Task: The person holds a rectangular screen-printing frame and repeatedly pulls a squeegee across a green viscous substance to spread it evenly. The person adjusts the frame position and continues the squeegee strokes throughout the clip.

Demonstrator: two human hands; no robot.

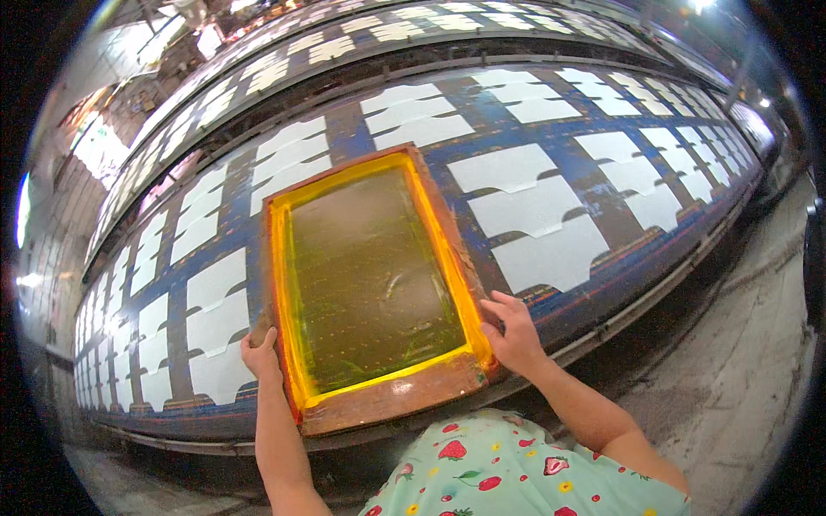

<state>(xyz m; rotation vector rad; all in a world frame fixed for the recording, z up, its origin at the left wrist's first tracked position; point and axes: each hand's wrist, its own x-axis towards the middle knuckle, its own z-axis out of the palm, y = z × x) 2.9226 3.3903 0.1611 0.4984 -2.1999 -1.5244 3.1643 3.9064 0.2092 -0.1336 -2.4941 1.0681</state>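
A wooden screen printing frame (pixel 391 402) with yellow inner borders lies tilted across the near side of a long table. Its dark olive mesh (pixel 370 275) looks glossy. My left hand (pixel 261 354) is closed at the lower left edge of the frame, thumb upward, beside a small brown piece there. On the opposite side my right hand (pixel 512 337) grips the lower right edge, with thumb and forefinger showing against the wood. White cut fabric pieces (pixel 538 206) lie in overlapping groups to the right of the frame, and more white pieces (pixel 217 322) lie to its left.
The long blue and brown stained table (pixel 615 245) curves across the view, its front rail close to my body. Behind it runs another table with rows of white pieces (pixel 331 47). A concrete floor (pixel 723 344) lies along the right side.
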